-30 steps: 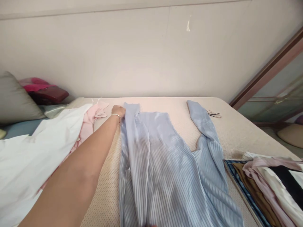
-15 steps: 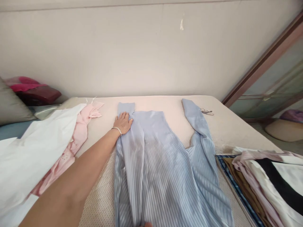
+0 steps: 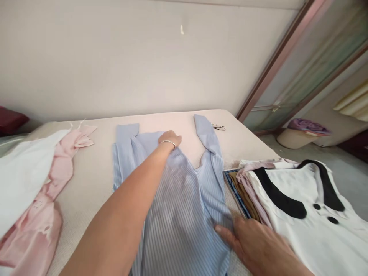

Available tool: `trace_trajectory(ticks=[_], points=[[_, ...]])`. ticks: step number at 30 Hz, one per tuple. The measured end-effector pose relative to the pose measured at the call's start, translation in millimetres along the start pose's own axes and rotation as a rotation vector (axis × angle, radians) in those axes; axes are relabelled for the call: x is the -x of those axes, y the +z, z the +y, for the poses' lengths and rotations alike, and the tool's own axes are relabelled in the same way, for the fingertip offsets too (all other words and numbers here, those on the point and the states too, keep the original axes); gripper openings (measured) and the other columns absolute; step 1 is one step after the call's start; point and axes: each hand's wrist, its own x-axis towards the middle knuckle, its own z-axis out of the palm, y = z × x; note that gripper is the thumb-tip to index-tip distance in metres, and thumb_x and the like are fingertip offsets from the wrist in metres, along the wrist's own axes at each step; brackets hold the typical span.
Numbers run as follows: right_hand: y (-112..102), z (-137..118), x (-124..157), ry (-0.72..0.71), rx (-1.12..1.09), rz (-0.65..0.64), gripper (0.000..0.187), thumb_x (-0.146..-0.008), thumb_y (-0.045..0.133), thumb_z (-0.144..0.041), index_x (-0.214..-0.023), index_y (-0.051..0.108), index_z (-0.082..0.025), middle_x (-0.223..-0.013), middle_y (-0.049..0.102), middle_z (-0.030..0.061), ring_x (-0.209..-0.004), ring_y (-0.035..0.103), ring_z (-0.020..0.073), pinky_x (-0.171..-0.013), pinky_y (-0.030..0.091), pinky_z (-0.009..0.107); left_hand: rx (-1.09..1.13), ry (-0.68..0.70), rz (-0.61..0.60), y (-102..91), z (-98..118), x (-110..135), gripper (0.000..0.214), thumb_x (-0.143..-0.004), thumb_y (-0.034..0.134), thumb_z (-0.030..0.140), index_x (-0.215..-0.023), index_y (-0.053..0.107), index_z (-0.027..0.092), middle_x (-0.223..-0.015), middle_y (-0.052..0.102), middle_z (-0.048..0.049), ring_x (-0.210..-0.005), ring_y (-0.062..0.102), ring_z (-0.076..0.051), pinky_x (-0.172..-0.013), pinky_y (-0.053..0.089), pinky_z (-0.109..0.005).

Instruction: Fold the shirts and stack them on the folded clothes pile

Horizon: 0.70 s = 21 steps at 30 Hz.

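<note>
A light blue striped shirt (image 3: 184, 199) lies spread on the beige bed (image 3: 94, 176). My left hand (image 3: 170, 138), with a thin bracelet on the wrist, reaches far across and rests at the shirt's top edge near the collar, fingers curled down on the cloth. My right hand (image 3: 253, 245) lies near the bottom right, fingers stretched out flat on the shirt's right side beside the pile of folded clothes. The shirt's left sleeve (image 3: 126, 149) is folded inward; the right sleeve (image 3: 208, 142) stretches toward the far edge.
A stack of folded clothes (image 3: 287, 207), topped by a white blouse with a black collar, sits at the right. Pink garment (image 3: 57, 172) and white cloth (image 3: 20, 176) lie at the left. Glasses (image 3: 218, 126) rest near the far edge. A wall stands behind.
My left hand moved right from the folded left sleeve to the middle of the shirt's top edge. My right hand came into view on the shirt's right side. The view swung right.
</note>
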Motion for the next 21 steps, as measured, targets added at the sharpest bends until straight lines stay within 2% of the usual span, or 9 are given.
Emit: trace_trajectory(ticks=[3, 7, 10, 13, 17, 19, 21], points=[[14.1, -5.3, 6.8, -0.009, -0.077, -0.057, 0.036, -0.088, 0.065, -0.053, -0.065, 0.055, -0.026, -0.061, 0.065, 0.0059, -0.057, 0.067, 0.0264, -0.05, 0.029, 0.032, 0.068, -0.058, -0.042, 10.0, 3.6, -6.3, 0.035, -0.076, 0.076, 0.035, -0.103, 0.072, 0.014, -0.108, 0.073, -0.021, -0.114, 0.066, -0.036, -0.091, 0.053, -0.04], [23.2, -21.0, 9.1, -0.02, -0.13, -0.065, 0.019, -0.085, 0.062, -0.033, -0.071, 0.053, -0.025, -0.065, 0.065, 0.0047, -0.062, 0.068, 0.0252, -0.052, 0.03, 0.033, 0.193, -0.149, -0.105, 2.9, -5.6, -15.3, 0.03, -0.078, 0.073, 0.021, -0.104, 0.07, 0.009, -0.096, 0.074, -0.0218, -0.099, 0.072, -0.034, -0.081, 0.056, -0.039], [14.9, -26.9, 12.4, -0.076, -0.12, -0.01, 0.008, -0.08, 0.055, -0.022, -0.076, 0.049, -0.025, -0.061, 0.061, 0.0025, -0.054, 0.064, 0.0217, -0.05, 0.024, 0.033, 0.326, -0.192, -0.141, -7.3, -9.5, -17.8, 0.027, -0.083, 0.064, 0.014, -0.109, 0.066, 0.006, -0.093, 0.074, -0.0195, -0.083, 0.074, -0.026, -0.073, 0.058, -0.034], [5.0, -36.9, 19.9, -0.194, -0.032, 0.084, 0.014, -0.075, 0.049, -0.013, -0.082, 0.045, -0.025, -0.065, 0.06, 0.0007, -0.043, 0.055, 0.0161, -0.047, 0.013, 0.034, 0.45, -0.188, -0.157, -18.5, -16.8, -12.9, 0.028, -0.081, 0.064, 0.01, -0.109, 0.065, 0.008, -0.092, 0.074, -0.0151, -0.078, 0.074, -0.021, -0.073, 0.058, -0.031], [12.5, -60.5, 32.0, -0.434, 0.024, 0.187, 0.025, -0.074, 0.042, -0.003, -0.085, 0.039, -0.026, -0.067, 0.055, -0.0019, -0.042, 0.052, 0.0157, -0.047, 0.008, 0.034, 0.528, -0.16, -0.174, -35.7, -43.2, 1.3, 0.023, -0.075, 0.07, 0.01, -0.097, 0.065, 0.011, -0.079, 0.074, -0.0106, -0.074, 0.073, -0.02, -0.073, 0.06, -0.031], [24.8, -72.1, 37.3, -0.493, 0.023, 0.272, 0.025, -0.077, 0.04, -0.002, -0.084, 0.036, -0.026, -0.061, 0.05, -0.0043, -0.039, 0.048, 0.0159, -0.047, 0.008, 0.036, 0.511, -0.156, -0.167, -42.6, -61.2, 7.9, 0.021, -0.074, 0.068, 0.01, -0.095, 0.064, 0.012, -0.074, 0.072, -0.0088, -0.071, 0.073, -0.019, -0.071, 0.061, -0.031], [37.0, -80.7, 41.4, -0.522, 0.021, 0.297, 0.024, -0.08, 0.041, -0.003, -0.084, 0.035, -0.026, -0.059, 0.048, -0.0058, -0.037, 0.047, 0.0156, -0.047, 0.009, 0.037, 0.451, -0.164, -0.151, -46.3, -78.4, 11.9, 0.018, -0.076, 0.065, 0.009, -0.094, 0.063, 0.013, -0.07, 0.071, -0.0077, -0.069, 0.072, -0.019, -0.069, 0.061, -0.03]])
